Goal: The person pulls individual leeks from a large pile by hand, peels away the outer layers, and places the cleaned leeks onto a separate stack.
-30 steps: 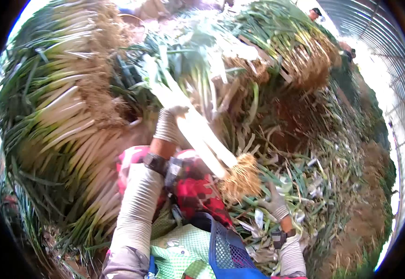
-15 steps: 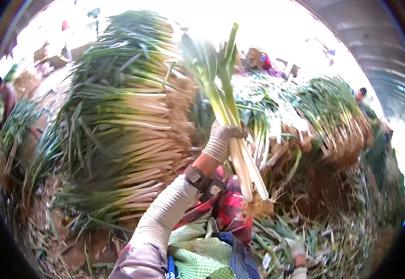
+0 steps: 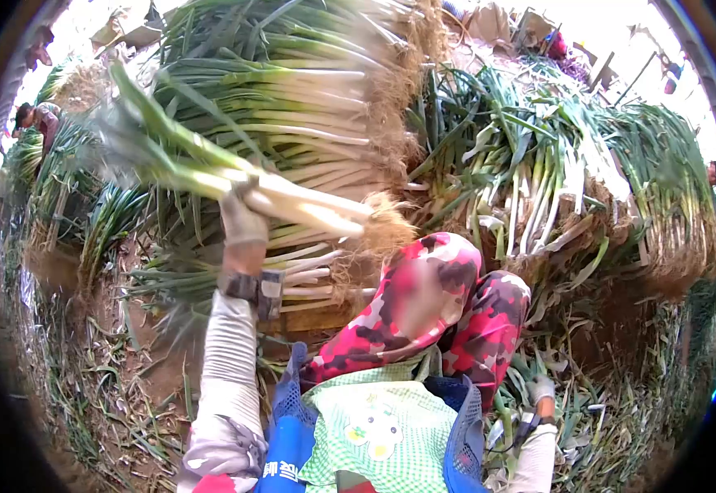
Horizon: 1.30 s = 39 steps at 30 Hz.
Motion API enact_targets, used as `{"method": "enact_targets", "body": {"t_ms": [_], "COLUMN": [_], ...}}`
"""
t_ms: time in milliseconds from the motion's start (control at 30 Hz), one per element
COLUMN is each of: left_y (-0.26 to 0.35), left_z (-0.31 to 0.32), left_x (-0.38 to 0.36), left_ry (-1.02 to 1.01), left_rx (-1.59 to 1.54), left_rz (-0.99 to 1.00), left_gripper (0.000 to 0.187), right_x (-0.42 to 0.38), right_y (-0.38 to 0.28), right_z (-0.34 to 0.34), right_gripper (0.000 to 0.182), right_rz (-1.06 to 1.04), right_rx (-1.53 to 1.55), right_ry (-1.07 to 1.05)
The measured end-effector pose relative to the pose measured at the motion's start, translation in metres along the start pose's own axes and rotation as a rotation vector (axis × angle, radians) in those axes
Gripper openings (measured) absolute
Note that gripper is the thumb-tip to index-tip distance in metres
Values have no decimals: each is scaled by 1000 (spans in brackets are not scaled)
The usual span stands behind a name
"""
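Observation:
My left hand (image 3: 244,218), in a pale glove, grips a couple of long green onions (image 3: 308,207) around their stalks. The held onions lie sideways over a big stack of green onions (image 3: 317,135), green tops to the left and brown roots to the right. The tops are smeared by motion. Low on the right is my right hand (image 3: 541,389), also gloved, among loose green leaves (image 3: 567,419) on the ground; its fingers are too small and unclear to read.
To the right lean more bundles of green onions (image 3: 538,181), roots downward. My bent knee (image 3: 432,283) in pink camouflage rises in front of the stack. Leaf scraps (image 3: 119,386) litter the ground at left. A person (image 3: 44,123) is among onions far left.
My left hand has swung the green onions left and down, from upright to nearly level over the stack. The view has tilted down, and my right hand shows higher in it.

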State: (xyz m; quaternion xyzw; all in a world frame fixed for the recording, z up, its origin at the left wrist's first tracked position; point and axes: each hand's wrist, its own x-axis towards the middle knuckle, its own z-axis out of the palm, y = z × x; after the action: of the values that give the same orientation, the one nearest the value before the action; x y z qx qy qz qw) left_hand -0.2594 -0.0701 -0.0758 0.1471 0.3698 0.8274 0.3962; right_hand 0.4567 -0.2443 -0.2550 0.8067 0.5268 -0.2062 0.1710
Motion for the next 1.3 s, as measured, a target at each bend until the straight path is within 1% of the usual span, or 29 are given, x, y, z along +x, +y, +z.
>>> {"method": "enact_targets", "body": {"t_ms": [33, 67, 100, 133, 167, 200, 233, 267, 333, 367, 433, 467, 500, 533, 600, 633, 667, 700, 733, 800, 833, 900, 933, 1000, 1067, 1133, 1167, 1200, 1300], "left_y": [-32, -74, -94, -111, -130, -137, -126, -137, -101, -122, -125, -120, -108, -105, -117, -110, -111, -114, -114, -128, -134, -171, -192, -245, -279, -304, -345, -340, -285], "left_z": [-44, -115, -143, -168, -213, -257, -293, -305, -197, -276, -292, -271, -222, -173, -146, -54, 1, 59, 117, 185, 217, 242, 250, 254, 262, 277, 257, 262, 296], "left_x": [9, 31, 24, 16, 21, 27, 26, 29, 9, 43, 74, 78, 73, 72, 104, 76, 69, 55, 29, -5, -28, -54, -68, -87, -106, -123, -108, -108, -112], "left_ry": [161, 333, 346, 354, 385, 406, 173, -95, -277, -191, 372, 460, 412, 363, 186, -33, -185, -337, -394, -677, -717, -798, -809, -744, -731, -560, -627, -466, -439], "left_rx": [30, -217, -130, -42, 59, 157, 437, 685, 1028, 544, 267, 449, 590, 730, 560, 642, 581, 516, 504, 351, 319, 217, 221, 359, 365, 196, -323, -212, 50], "left_rz": [-77, -288, -443, -599, -633, -679, -565, -440, -310, -552, -851, -845, -842, -832, -821, -600, -588, -573, -581, -688, -785, -1014, -1093, -1309, -1394, -1406, -1566, -1372, -891], "left_gripper": [64, 55, 50, 46, 46, 47, 46, 44, 33, 34, 30, 30, 30, 31, 48, 47, 43, 39, 35, 34, 34, 32, 31, 36, 32, 24, 18, 16, 15], "right_x": [11, 10, 19, 24, 34, 37, 39, 32, 78, 97, 125, 145, 161, 170, 199, 213, 227, 232, 239, 217, 201, 180, 149, 118, 53, 2, -9, -18, 22], "right_y": [-11, -33, -43, -62, -72, -93, -118, -155, -166, -184, -225, -241, -259, -277, -299, -309, -313, -316, -310, -308, -300, -277, -269, -250, -252, -257, -253, -250, -184], "right_z": [-11, -33, -42, -60, -66, -89, -110, -145, -137, -142, -160, -161, -165, -172, -157, -149, -132, -119, -112, -127, -136, -147, -173, -198, -227, -232, -223, -213, -150], "right_gripper": [40, 38, 37, 38, 40, 42, 40, 42, 46, 48, 42, 42, 46, 54, 71, 81, 79, 66, 53, 40, 36, 25, 23, 22, 19, 16, 16, 15, 15], "right_rz": [-40, -99, -197, -156, -249, -300, -326, -282, -419, -419, -441, -460, -466, -400, -228, -145, -94, -82, -158, -157, -223, -308, -365, -425, -665, -856, -834, -812, -724], "right_rx": [-20, 66, 133, 43, 5, 81, 155, 267, 260, 368, 426, 396, 389, 379, 349, 319, 373, 339, 395, 355, 388, 479, 353, 445, 463, 390, 413, 439, 310], "right_ry": [30, 23, 66, 15, 123, 67, 92, -28, 261, 273, 424, 530, 579, 530, 330, 229, 150, 216, 151, 180, 296, 531, 780, 784, 742, 702, 679, 652, 548]}}
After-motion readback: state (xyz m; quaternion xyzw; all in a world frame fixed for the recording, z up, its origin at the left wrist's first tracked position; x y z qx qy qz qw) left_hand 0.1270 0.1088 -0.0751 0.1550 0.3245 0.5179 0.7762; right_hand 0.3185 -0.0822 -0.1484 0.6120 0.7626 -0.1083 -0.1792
